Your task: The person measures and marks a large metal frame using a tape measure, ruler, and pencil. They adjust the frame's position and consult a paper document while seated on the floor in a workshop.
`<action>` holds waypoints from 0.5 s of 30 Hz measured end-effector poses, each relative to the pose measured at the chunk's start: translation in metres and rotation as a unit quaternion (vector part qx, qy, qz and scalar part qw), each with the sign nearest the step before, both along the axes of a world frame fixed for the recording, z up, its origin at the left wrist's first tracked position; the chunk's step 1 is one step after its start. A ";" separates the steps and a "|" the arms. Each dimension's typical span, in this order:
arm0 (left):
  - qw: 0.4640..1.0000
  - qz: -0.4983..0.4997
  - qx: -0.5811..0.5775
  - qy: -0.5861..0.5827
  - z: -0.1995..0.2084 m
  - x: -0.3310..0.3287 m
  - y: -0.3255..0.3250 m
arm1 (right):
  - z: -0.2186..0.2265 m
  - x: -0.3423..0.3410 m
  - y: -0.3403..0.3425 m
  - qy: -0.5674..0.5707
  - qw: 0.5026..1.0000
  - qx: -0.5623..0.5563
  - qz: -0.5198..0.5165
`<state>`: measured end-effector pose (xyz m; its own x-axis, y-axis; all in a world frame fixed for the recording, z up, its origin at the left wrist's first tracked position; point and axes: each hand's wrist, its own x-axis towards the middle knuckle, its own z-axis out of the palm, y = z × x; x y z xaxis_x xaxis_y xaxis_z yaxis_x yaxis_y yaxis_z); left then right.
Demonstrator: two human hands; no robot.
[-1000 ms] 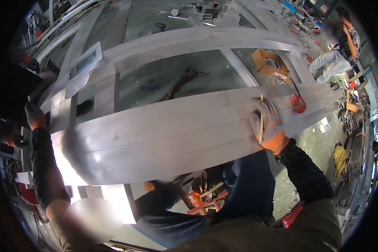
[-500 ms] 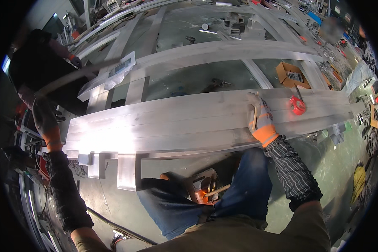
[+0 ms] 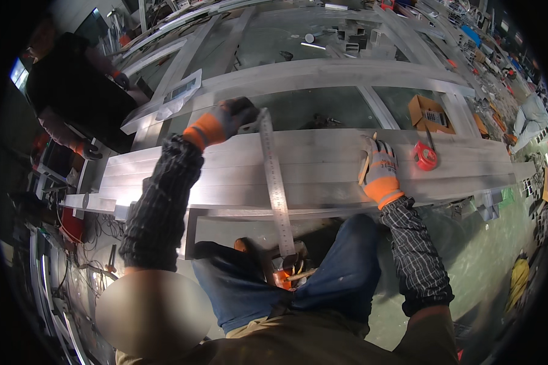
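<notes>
My left hand [image 3: 236,115], in a grey and orange glove, is closed on one end of a long steel ruler [image 3: 274,179]. The ruler hangs across the row of flat aluminium bars [image 3: 323,159], its lower end over the gap between my knees. My right hand [image 3: 380,165], gloved the same way, rests on the bars with a thin tan pencil [image 3: 363,170] in its fingers. Just right of it, a red tape measure [image 3: 425,156] lies on the bars.
An open cardboard box [image 3: 429,114] stands behind the bars at right. A plastic-wrapped sheet [image 3: 181,94] lies on the frame at left, near a co-worker [image 3: 73,91] in dark clothes. Between my feet is a tool container with an orange item [image 3: 281,278].
My left hand has swung from the far left to above the middle of the bars, bringing the ruler with it. My right hand stays on the bars. The co-worker's near arm has shifted.
</notes>
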<state>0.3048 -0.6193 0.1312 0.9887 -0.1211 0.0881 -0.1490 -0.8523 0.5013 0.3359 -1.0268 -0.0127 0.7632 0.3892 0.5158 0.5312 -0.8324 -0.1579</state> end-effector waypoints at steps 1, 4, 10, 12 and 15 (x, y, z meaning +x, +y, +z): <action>0.999 -0.035 0.012 -0.023 -0.023 0.023 -0.002 | 0.001 0.001 0.005 0.004 1.000 0.003 0.002; 0.998 -0.059 -0.019 0.008 -0.057 0.071 -0.042 | 0.016 -0.007 0.004 0.034 0.999 0.004 -0.003; 0.997 0.000 0.025 0.070 -0.068 0.099 -0.089 | 0.028 -0.012 0.005 0.068 0.997 0.020 0.008; 0.993 0.022 0.093 0.075 -0.074 0.101 -0.098 | 0.026 -0.010 0.005 0.072 0.997 0.017 0.010; 0.996 -0.038 0.068 0.039 -0.087 0.090 -0.098 | 0.026 -0.010 0.005 0.063 0.998 0.024 0.020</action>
<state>0.3950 -0.7177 0.0439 0.9793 -0.2023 -0.0105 -0.1819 -0.9009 0.3941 0.3261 -1.0219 0.0136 0.8078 0.3968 0.4359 0.5366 -0.8011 -0.2652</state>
